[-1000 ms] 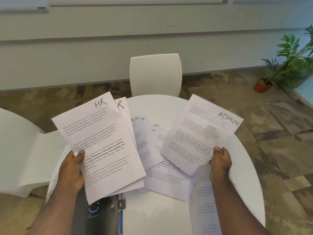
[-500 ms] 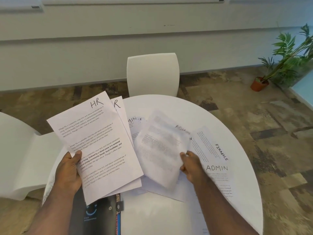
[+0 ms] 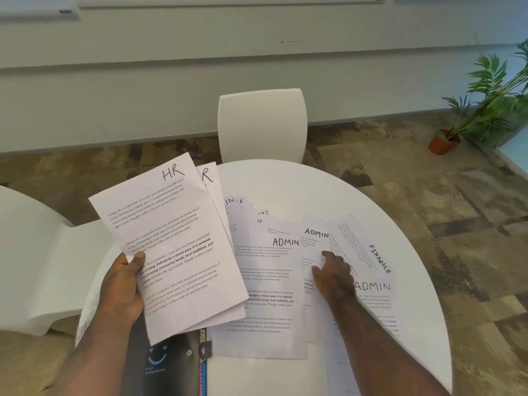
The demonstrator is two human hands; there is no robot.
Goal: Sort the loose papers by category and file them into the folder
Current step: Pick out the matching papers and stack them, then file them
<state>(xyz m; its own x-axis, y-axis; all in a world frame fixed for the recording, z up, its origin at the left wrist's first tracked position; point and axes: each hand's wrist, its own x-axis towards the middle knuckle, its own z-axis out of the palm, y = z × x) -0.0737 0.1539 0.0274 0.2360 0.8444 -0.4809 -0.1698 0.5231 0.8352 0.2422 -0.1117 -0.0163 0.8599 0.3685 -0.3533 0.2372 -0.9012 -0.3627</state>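
Note:
My left hand (image 3: 123,287) grips a stack of sheets marked HR (image 3: 171,238), held fanned and tilted above the table's left side. My right hand (image 3: 333,274) rests with its fingers on a sheet marked ADMIN (image 3: 313,238) lying on the round white table (image 3: 285,181). Left of it lies another ADMIN sheet (image 3: 268,281), flat on top of other papers. A FINANCE sheet (image 3: 360,247) and a third ADMIN sheet (image 3: 374,298) lie to the right, partly under my right forearm. A black folder (image 3: 163,364) sits at the near edge, half hidden by the HR stack.
A white chair (image 3: 261,124) stands behind the table and another white chair (image 3: 28,252) at the left. More sheets, one headed with part of FINANCE (image 3: 237,204), peek out behind the HR stack. A potted plant (image 3: 485,110) stands on the floor far right.
My right hand laid the ADMIN sheet it held flat on the middle of the pile, then moved right onto another ADMIN sheet. The left hand kept holding the HR stack.

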